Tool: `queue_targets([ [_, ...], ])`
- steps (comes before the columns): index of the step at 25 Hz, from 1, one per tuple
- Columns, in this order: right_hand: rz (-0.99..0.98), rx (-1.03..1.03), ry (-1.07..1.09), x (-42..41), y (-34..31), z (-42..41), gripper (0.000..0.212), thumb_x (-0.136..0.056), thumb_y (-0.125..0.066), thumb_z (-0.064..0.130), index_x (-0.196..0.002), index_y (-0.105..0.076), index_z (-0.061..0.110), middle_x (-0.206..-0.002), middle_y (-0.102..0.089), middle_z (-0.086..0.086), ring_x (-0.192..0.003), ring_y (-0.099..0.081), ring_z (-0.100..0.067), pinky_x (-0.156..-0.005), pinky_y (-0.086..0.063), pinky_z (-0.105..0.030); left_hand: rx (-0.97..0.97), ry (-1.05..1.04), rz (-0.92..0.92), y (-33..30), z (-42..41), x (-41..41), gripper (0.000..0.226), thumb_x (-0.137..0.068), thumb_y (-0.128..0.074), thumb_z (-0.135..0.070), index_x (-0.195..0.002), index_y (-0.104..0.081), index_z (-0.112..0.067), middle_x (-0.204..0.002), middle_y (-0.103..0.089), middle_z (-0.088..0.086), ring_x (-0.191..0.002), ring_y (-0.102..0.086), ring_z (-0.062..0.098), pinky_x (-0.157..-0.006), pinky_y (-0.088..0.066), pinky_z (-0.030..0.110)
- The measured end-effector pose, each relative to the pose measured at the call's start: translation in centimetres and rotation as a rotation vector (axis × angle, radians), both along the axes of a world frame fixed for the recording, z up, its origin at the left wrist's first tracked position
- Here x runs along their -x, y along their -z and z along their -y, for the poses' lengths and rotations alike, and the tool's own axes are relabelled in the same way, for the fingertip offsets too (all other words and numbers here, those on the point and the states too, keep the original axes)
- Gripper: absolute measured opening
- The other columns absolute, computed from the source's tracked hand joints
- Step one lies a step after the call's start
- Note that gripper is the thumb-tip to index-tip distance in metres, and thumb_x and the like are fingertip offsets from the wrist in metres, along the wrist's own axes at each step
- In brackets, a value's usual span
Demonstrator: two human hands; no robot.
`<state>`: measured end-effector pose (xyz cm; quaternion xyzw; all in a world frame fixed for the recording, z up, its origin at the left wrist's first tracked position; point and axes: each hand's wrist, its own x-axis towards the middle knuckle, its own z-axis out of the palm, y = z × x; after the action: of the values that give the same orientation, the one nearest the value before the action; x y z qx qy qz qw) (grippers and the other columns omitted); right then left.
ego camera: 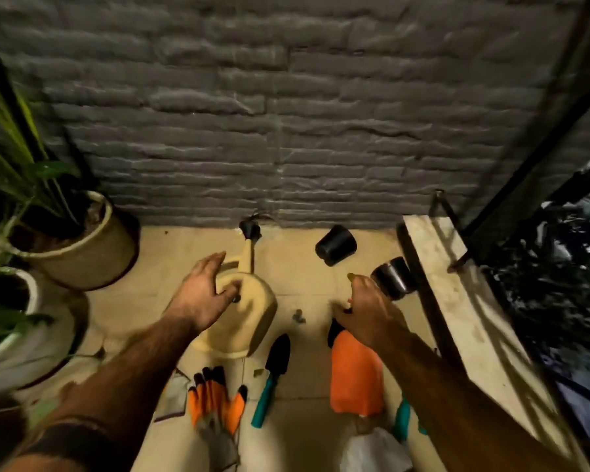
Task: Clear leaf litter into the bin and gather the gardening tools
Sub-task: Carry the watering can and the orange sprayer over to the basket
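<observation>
Nearest the feet: white bag or sack (372,451), contents not readable; teal handle (402,417) just behind it, tool type cannot tell.
Glove: orange-and-black gardening glove (215,400) flat on the tiled floor (307,277), fingers pointing at the wall.
Trowel: black blade, teal grip (273,379), lying beside the glove; judged laid out in a row for gathering.
Orange item: orange sprayer or bottle (355,379) below the right forearm, upright or lying cannot tell.
Left hand: left hand (201,298) spread wide, fingers straight, over the cream watering can (239,318); fingertips look to touch its top, no grip seen.
Right hand: right hand (368,311) curled around something small and dark at the sprayer's top; what exactly, cannot tell.
Watering can: spout aimed at the wall; whether it holds water is hidden.
Small pots: one black pot (392,277) just beyond the right hand, another (336,245) nearer the wall, both tipped on their sides, seemingly empty.
Planters: cream planter (92,247) and white planter (17,318) at left, both holding soil and green plants.
Leaf litter: a few scraps (298,315) between the hands; bin not identified.
Far: grey brick wall (286,131).
</observation>
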<state>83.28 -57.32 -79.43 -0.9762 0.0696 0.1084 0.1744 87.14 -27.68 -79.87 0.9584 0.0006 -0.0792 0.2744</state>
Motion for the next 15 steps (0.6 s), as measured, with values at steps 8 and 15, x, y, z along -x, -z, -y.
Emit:
queue_targets([
  [8,-0.119,0.274,-0.099,-0.2,23.1,1.2,0.056,-0.09,-0.056,0.047,-0.139,-0.047,0.022,-0.148,-0.046,-0.004,-0.141,-0.037,-0.028,-0.112,-0.033,-0.051,0.107,-0.48,-0.127,21.7,-3.2,-3.9,0.083,-0.096,-0.04,-0.068,-0.154,-0.033,-0.009,-0.156,-0.031,0.025,-0.141,-0.033,0.046,-0.116,-0.031,0.053],
  [15,-0.105,0.677,-0.257,1.2,26.9,0.2,0.051,-0.095,-0.051,0.041,-0.142,-0.049,0.023,-0.161,-0.024,-0.011,-0.151,-0.007,-0.043,-0.112,-0.006,-0.074,0.407,-0.647,-0.179,24.7,-4.4,-5.0,0.113,-0.061,-0.04,-0.101,-0.142,-0.052,-0.023,-0.138,-0.058,0.015,-0.122,-0.055,0.042,-0.106,-0.044,0.054],
])
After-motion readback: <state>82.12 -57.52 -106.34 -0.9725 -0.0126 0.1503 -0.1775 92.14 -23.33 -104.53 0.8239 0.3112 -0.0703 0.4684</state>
